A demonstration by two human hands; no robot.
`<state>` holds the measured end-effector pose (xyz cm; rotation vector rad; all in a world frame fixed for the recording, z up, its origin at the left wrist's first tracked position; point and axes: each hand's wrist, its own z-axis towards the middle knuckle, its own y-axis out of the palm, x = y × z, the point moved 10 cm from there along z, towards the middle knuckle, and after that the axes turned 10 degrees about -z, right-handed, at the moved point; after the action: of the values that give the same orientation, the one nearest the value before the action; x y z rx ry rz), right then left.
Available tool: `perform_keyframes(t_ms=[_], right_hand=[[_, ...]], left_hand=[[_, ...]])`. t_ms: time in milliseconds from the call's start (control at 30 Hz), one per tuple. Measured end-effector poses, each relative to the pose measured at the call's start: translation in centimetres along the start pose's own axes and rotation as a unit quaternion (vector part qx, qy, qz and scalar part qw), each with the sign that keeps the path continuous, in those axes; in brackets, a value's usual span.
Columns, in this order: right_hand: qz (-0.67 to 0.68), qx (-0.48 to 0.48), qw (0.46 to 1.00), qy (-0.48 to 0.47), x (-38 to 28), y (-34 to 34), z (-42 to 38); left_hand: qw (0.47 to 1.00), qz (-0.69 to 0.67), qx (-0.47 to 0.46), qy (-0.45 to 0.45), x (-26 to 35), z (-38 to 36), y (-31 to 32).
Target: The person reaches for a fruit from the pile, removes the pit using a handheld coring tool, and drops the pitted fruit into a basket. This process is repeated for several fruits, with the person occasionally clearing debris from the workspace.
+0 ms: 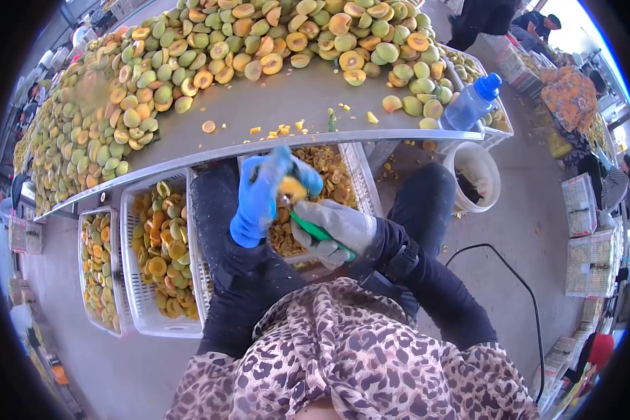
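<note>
My left hand (pixel 253 203), in a blue glove slightly smeared by motion, is closed around a yellow peach half (pixel 292 187). Against that fruit rests the front end of a green-handled pitting tool (pixel 320 231); its working tip is mostly hidden. My right hand (pixel 353 227), in a grey glove, is wrapped round the green handle. Both hands are over a white crate (pixel 360 178) between my knees, holding brownish-yellow pieces (pixel 329 164). Just beyond them runs the metal table (pixel 259 105), with a big heap of halved peaches (pixel 210 52) on it.
To my left stand two white crates (pixel 127 231) of peach halves (pixel 162 259). A blue bottle (pixel 471 105) stands at the table's right end, above a white bucket (pixel 493 171). A black cable (pixel 518 280) curves over the floor. Other people (pixel 535 28) and stacked crates (pixel 588 259) are farther off.
</note>
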<state>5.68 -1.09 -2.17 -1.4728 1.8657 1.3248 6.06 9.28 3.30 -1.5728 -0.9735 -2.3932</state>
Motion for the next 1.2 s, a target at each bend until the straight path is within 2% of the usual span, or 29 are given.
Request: perform_keyframes(t_ms=[33, 67, 133, 167, 200, 267, 333, 400, 433, 467, 500, 533, 567, 633, 667, 700, 733, 800, 833, 867, 900, 933, 1000, 1033, 1067, 1100, 1133, 1167, 1200], right_hand=[[-0.014, 0.001, 1.0, 0.018, -0.1, 0.0, -0.2], [-0.026, 0.0, 0.999, 0.041, 0.3, -0.1, -0.4], [0.036, -0.042, 0.998, 0.043, 0.6, 0.0, -0.3], [0.097, -0.088, 0.99, 0.046, 1.0, 0.6, 0.0], [0.159, -0.139, 0.977, 0.019, 1.4, 0.5, 0.5], [0.152, -0.092, 0.984, -0.005, 1.0, -0.2, 0.0], [0.146, -0.094, 0.985, -0.025, 1.3, 0.0, -0.2], [-0.043, -0.028, 0.998, -0.035, 1.4, -1.0, -0.3], [0.105, 0.015, 0.994, -0.012, 1.5, -1.9, -0.4], [0.106, 0.011, 0.994, -0.011, 2.6, -3.3, 0.7], [-0.238, 0.252, 0.925, -0.157, 0.5, -9.5, 1.1], [-0.53, 0.443, 0.669, -0.274, -3.9, -8.6, -1.6], [-0.527, 0.443, 0.671, -0.276, -3.9, -8.5, -1.4], [-0.632, 0.479, 0.56, -0.24, -5.5, -7.1, -2.3], [-0.631, 0.481, 0.561, -0.237, -6.0, -6.6, -2.4], [-0.663, 0.466, 0.546, -0.213, -6.5, -5.8, -1.7], [-0.694, 0.45, 0.529, -0.191, -6.8, -5.2, -1.0], [-0.711, 0.447, 0.519, -0.161, -6.6, -5.2, -0.3], [-0.74, 0.456, 0.474, -0.14, -5.9, -5.3, 0.2], [-0.767, 0.464, 0.427, -0.118, -5.9, -4.9, 0.3], [-0.765, 0.447, 0.462, -0.03, -5.0, -5.6, 1.1], [-0.764, 0.457, 0.455, -0.027, -5.0, -6.9, 0.8], [-0.72, 0.425, 0.545, 0.067, -1.7, -12.6, 2.2], [-0.679, 0.504, 0.533, 0.018, -1.6, -13.5, 0.8], [-0.681, 0.506, 0.529, 0.013, -0.8, -14.0, 0.4], [-0.678, 0.471, 0.564, 0.028, 1.0, -14.5, 0.6], [-0.672, 0.439, 0.596, 0.039, 2.2, -14.7, 0.9], [-0.66, 0.447, 0.604, 0.012, 2.2, -14.4, 0.6], [-0.648, 0.452, 0.612, -0.014, 2.3, -14.0, 0.5]], left_hand=[[0.991, 0.089, -0.099, -0.02, -0.6, 0.2, 1.5], [0.991, 0.087, -0.102, -0.022, -2.0, 0.1, 1.4], [0.982, -0.179, -0.007, 0.066, -3.0, -0.6, -1.4], [0.949, -0.3, 0.082, -0.056, -4.0, 0.4, 0.2], [0.93, -0.307, 0.18, -0.087, -4.9, 0.2, -0.5], [0.934, -0.245, 0.217, -0.142, -6.1, -0.3, -1.3], [0.936, -0.26, 0.182, -0.151, -7.6, -0.2, -2.8], [0.926, -0.264, 0.224, -0.147, -8.0, -0.2, -5.1], [0.927, -0.26, 0.227, -0.145, -8.0, -0.2, -5.8], [0.939, -0.228, 0.216, -0.139, -7.8, -0.3, -6.4], [0.949, -0.198, 0.206, -0.132, -7.6, -0.5, -6.9], [0.958, -0.166, 0.196, -0.127, -7.3, -0.8, -7.2], [0.965, -0.14, 0.196, -0.1, -6.9, -1.1, -7.2], [0.96, -0.16, 0.212, -0.085, -7.2, -1.5, -6.9], [0.954, -0.182, 0.228, -0.073, -7.2, -2.1, -6.8], [0.974, -0.144, 0.161, -0.067, -6.0, -2.3, -5.7], [0.975, -0.145, 0.156, -0.066, -6.1, -2.5, -5.3], [0.975, -0.129, 0.179, 0.023, -5.1, -2.5, -5.5], [0.985, -0.025, 0.164, 0.045, -4.7, -2.6, -5.8], [0.983, -0.058, 0.173, 0.022, -4.3, -2.6, -5.4], [0.972, -0.066, 0.225, -0.009, -4.4, -3.2, -6.0], [0.957, -0.072, 0.276, -0.042, -4.5, -4.3, -6.3], [0.962, 0.029, 0.27, -0.028, -0.6, -5.5, -4.0], [0.954, 0.102, 0.281, 0.028, 1.7, -6.1, -5.2], [0.935, 0.173, 0.298, 0.078, 4.3, -7.6, -7.4], [0.867, 0.372, 0.321, 0.086, 6.7, -9.3, -10.3], [0.758, 0.555, 0.328, 0.096, 8.7, -10.1, -12.9], [0.757, 0.557, 0.324, 0.107, 9.3, -9.9, -15.5], [0.657, 0.68, 0.317, 0.081, 9.8, -9.6, -17.1]])
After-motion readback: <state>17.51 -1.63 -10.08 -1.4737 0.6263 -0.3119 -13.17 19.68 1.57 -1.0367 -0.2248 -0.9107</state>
